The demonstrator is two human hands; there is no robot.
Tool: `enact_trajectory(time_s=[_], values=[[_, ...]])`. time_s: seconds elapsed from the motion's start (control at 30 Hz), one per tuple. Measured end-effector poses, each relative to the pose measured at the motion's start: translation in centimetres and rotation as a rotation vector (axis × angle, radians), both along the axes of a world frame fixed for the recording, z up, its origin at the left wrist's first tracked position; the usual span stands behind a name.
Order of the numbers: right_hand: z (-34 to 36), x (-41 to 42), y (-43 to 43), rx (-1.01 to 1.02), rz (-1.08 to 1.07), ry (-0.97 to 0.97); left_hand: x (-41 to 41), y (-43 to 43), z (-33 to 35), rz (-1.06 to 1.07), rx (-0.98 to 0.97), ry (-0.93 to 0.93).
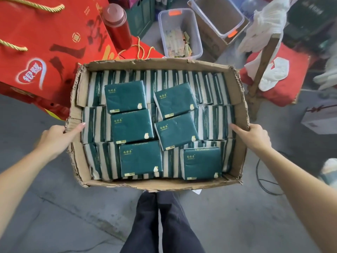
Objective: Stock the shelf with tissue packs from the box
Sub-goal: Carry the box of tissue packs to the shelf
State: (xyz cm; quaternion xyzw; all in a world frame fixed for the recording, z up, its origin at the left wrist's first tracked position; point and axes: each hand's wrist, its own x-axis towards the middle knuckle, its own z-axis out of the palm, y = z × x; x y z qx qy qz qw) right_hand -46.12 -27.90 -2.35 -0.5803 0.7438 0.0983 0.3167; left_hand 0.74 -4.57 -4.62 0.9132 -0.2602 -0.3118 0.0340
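The box [145, 186], crammed with packs [131, 125], hangs above the floor. The left hand [54, 137] and right hand [255, 136] each clamp a side wall, thumb inside. It looks heavy, and the torn cardboard may buckle, so a grip underneath seems safer.

I stand on a grey concrete floor [54, 216]. Far left lie red gift bags [45, 42] with gold rope handles, a red bottle [118, 24] beside them. Farther is a clear plastic bin [180, 22]; a black cable [257, 167] runs at right.
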Motion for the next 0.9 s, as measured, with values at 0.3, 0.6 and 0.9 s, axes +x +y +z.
enact_trajectory(time_s=[0.3,0.6,0.9], values=[[-0.8,-0.5,-0.2,-0.081,0.031,0.058,4.8,2.9,-7.0,0.008,-0.003,-0.087],[0.7,-1.7,1.6,-0.051,0.228,0.133,-1.0,5.7,-1.2,-0.216,0.117,-0.268],[4.3,-1.0,5.4,0.001,0.431,0.145,-6.5,15.2,4.4,-0.091,0.216,-0.153]])
